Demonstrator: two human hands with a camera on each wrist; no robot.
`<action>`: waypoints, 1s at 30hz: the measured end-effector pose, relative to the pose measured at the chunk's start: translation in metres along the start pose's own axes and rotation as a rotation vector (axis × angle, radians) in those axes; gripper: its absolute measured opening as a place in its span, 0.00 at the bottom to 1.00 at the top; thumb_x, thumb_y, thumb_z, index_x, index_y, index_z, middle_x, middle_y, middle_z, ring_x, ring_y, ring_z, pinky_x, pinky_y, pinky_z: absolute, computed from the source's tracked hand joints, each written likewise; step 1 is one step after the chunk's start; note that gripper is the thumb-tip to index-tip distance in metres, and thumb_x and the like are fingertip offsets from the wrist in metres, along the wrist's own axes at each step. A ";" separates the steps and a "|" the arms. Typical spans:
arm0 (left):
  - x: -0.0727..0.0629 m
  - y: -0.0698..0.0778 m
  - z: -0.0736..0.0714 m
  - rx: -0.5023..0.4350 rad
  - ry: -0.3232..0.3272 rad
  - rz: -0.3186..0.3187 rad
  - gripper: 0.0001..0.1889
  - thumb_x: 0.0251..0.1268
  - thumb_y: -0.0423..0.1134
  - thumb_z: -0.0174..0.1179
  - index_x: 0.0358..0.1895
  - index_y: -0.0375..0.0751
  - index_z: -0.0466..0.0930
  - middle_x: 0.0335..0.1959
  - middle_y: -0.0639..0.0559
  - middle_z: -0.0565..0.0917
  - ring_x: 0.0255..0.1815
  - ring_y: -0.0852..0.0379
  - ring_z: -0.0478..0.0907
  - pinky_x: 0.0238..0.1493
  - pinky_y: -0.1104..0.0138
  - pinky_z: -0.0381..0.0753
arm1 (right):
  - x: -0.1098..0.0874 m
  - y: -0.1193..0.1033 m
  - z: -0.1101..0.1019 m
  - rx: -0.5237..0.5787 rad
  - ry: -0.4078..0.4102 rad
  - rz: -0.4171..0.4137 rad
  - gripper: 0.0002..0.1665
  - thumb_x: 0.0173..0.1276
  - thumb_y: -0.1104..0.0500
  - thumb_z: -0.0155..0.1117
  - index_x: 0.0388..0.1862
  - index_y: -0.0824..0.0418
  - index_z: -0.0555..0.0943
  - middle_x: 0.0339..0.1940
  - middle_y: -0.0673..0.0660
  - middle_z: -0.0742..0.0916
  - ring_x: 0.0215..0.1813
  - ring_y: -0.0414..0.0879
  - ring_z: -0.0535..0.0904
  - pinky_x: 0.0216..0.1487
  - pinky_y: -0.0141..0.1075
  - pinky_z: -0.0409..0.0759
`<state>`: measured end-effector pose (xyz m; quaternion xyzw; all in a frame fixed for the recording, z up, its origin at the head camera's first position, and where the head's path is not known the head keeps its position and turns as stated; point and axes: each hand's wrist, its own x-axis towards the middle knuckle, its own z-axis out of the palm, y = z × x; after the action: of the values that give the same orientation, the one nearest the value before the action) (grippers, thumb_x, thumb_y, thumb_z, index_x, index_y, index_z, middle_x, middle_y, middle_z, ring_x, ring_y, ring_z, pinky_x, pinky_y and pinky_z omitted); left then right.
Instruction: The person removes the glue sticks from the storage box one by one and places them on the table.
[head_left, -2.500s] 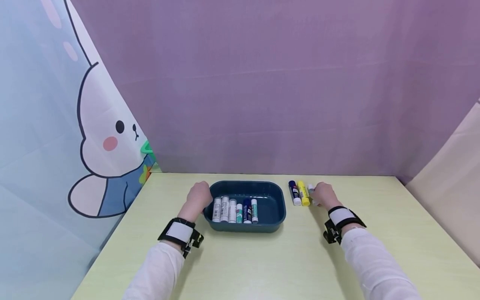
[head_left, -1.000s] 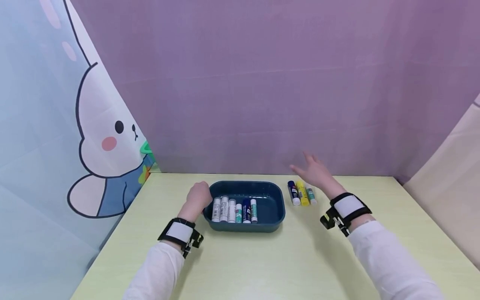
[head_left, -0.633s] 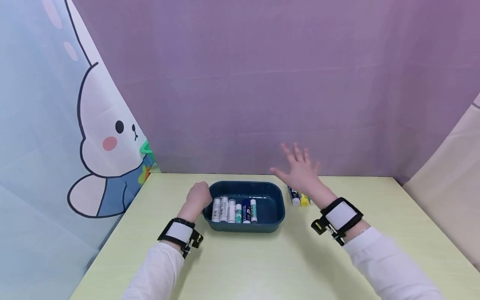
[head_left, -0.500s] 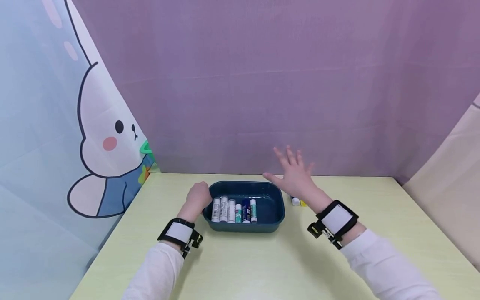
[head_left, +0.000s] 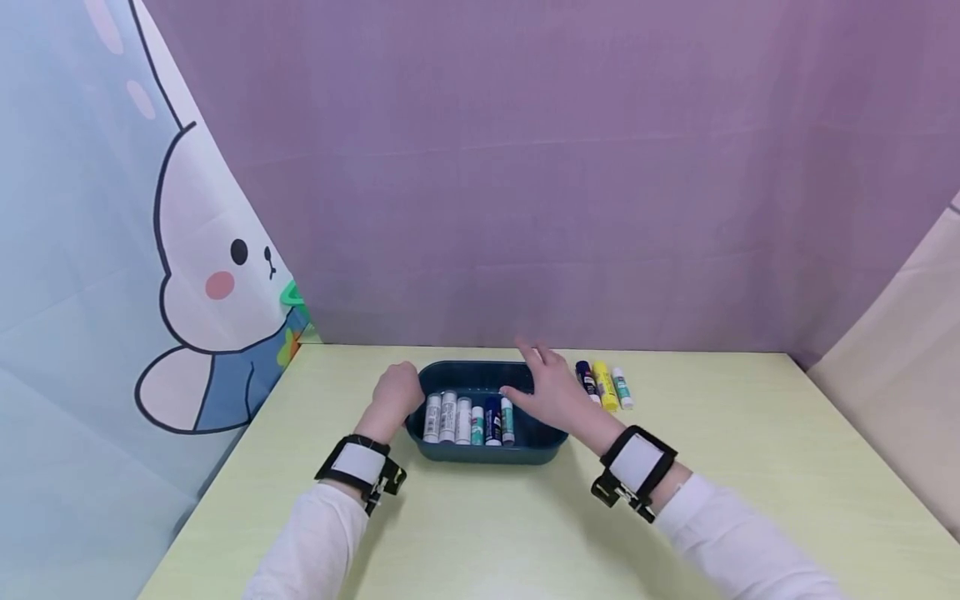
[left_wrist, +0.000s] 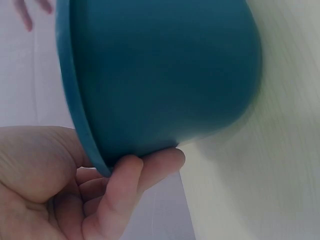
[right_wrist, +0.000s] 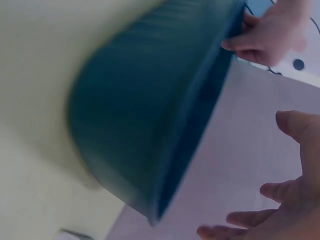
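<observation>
My left hand (head_left: 397, 393) grips the rim of a dark blue plastic basin (head_left: 487, 455) at its left end; the left wrist view shows fingers (left_wrist: 162, 165) against the outer wall. Inside the basin, several glue sticks lie in a row: white ones (head_left: 448, 417), a short green-and-white one (head_left: 477, 427), a navy one (head_left: 492, 421) and a slim white-and-green one (head_left: 507, 421). Over the basin's right end is my right hand (head_left: 558, 396), fingers spread and holding nothing. Its thumb overlaps the top of the slim white-and-green stick in the head view.
To the basin's right on the pale table (head_left: 495, 533) lie three more glue sticks: a navy one (head_left: 585, 379), a yellow one (head_left: 604, 385) and a small white-and-green one (head_left: 622, 388). A purple cloth (head_left: 540, 208) hangs behind the table.
My right hand has let go of the small white-and-green glue stick beside the yellow one, risen, then moved left and down over the basin. My left hand has stayed at the rim.
</observation>
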<state>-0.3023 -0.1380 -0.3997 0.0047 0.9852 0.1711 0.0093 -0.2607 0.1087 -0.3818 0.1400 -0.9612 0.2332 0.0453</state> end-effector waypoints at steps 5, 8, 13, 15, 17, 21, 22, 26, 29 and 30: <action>0.000 0.001 0.000 -0.007 -0.013 -0.009 0.06 0.61 0.28 0.55 0.38 0.27 0.78 0.32 0.36 0.82 0.17 0.49 0.78 0.12 0.66 0.77 | 0.001 0.004 0.022 -0.015 -0.045 0.029 0.48 0.63 0.42 0.63 0.75 0.57 0.54 0.71 0.68 0.65 0.69 0.65 0.63 0.62 0.57 0.71; -0.001 0.002 0.000 -0.006 -0.015 -0.013 0.06 0.60 0.28 0.55 0.37 0.27 0.78 0.32 0.36 0.82 0.17 0.49 0.78 0.12 0.66 0.77 | 0.001 0.007 0.032 -0.035 -0.066 0.037 0.47 0.63 0.44 0.64 0.74 0.61 0.57 0.68 0.69 0.69 0.67 0.65 0.65 0.62 0.55 0.71; 0.000 0.002 0.000 -0.006 -0.017 -0.012 0.06 0.61 0.27 0.55 0.38 0.27 0.79 0.33 0.35 0.82 0.18 0.49 0.78 0.12 0.65 0.77 | 0.003 0.011 0.046 -0.045 -0.109 0.079 0.43 0.63 0.47 0.64 0.70 0.66 0.62 0.64 0.69 0.72 0.64 0.63 0.70 0.61 0.53 0.74; 0.000 0.002 -0.001 -0.002 -0.013 -0.012 0.07 0.60 0.27 0.55 0.38 0.27 0.78 0.33 0.35 0.82 0.19 0.48 0.79 0.13 0.65 0.78 | 0.005 0.012 0.051 -0.040 -0.118 0.088 0.40 0.63 0.48 0.64 0.67 0.68 0.65 0.63 0.69 0.74 0.62 0.61 0.72 0.61 0.52 0.74; 0.000 0.002 -0.001 0.005 -0.009 -0.008 0.07 0.60 0.27 0.55 0.38 0.27 0.78 0.33 0.35 0.82 0.20 0.47 0.79 0.14 0.64 0.78 | 0.006 0.012 0.054 -0.036 -0.124 0.085 0.37 0.64 0.50 0.64 0.64 0.71 0.67 0.60 0.69 0.76 0.61 0.60 0.73 0.60 0.51 0.75; 0.000 0.003 -0.002 0.016 -0.010 -0.008 0.07 0.61 0.28 0.55 0.39 0.26 0.78 0.34 0.35 0.82 0.22 0.47 0.80 0.14 0.64 0.79 | 0.008 0.011 0.058 -0.032 -0.141 0.097 0.31 0.64 0.51 0.64 0.55 0.75 0.74 0.51 0.68 0.81 0.51 0.55 0.79 0.52 0.47 0.80; 0.000 0.003 -0.002 0.017 -0.011 -0.009 0.08 0.61 0.28 0.55 0.39 0.26 0.78 0.34 0.35 0.82 0.22 0.47 0.80 0.14 0.64 0.79 | 0.009 0.011 0.059 -0.032 -0.148 0.106 0.29 0.64 0.51 0.64 0.51 0.74 0.76 0.47 0.66 0.82 0.45 0.53 0.80 0.47 0.45 0.82; 0.000 0.003 -0.001 0.019 -0.012 -0.012 0.08 0.62 0.28 0.55 0.40 0.26 0.78 0.34 0.35 0.82 0.22 0.47 0.80 0.15 0.64 0.79 | 0.010 0.009 0.060 -0.014 -0.183 0.146 0.21 0.63 0.51 0.64 0.34 0.70 0.81 0.28 0.59 0.83 0.24 0.45 0.77 0.25 0.34 0.77; 0.001 0.003 0.000 0.022 -0.015 -0.014 0.08 0.62 0.28 0.54 0.40 0.26 0.78 0.33 0.35 0.82 0.22 0.47 0.80 0.15 0.63 0.79 | 0.011 0.008 0.060 0.017 -0.204 0.160 0.18 0.62 0.51 0.64 0.28 0.68 0.82 0.22 0.56 0.81 0.19 0.42 0.75 0.20 0.30 0.71; 0.001 0.002 0.000 0.022 -0.016 -0.015 0.08 0.62 0.28 0.54 0.40 0.26 0.78 0.34 0.35 0.82 0.22 0.47 0.80 0.15 0.63 0.79 | 0.011 0.008 0.060 0.027 -0.208 0.164 0.18 0.62 0.52 0.65 0.27 0.68 0.82 0.21 0.55 0.81 0.18 0.42 0.74 0.19 0.29 0.70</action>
<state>-0.3030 -0.1356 -0.3990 -0.0011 0.9870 0.1600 0.0184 -0.2748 0.0848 -0.4371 0.0848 -0.9657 0.2334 -0.0757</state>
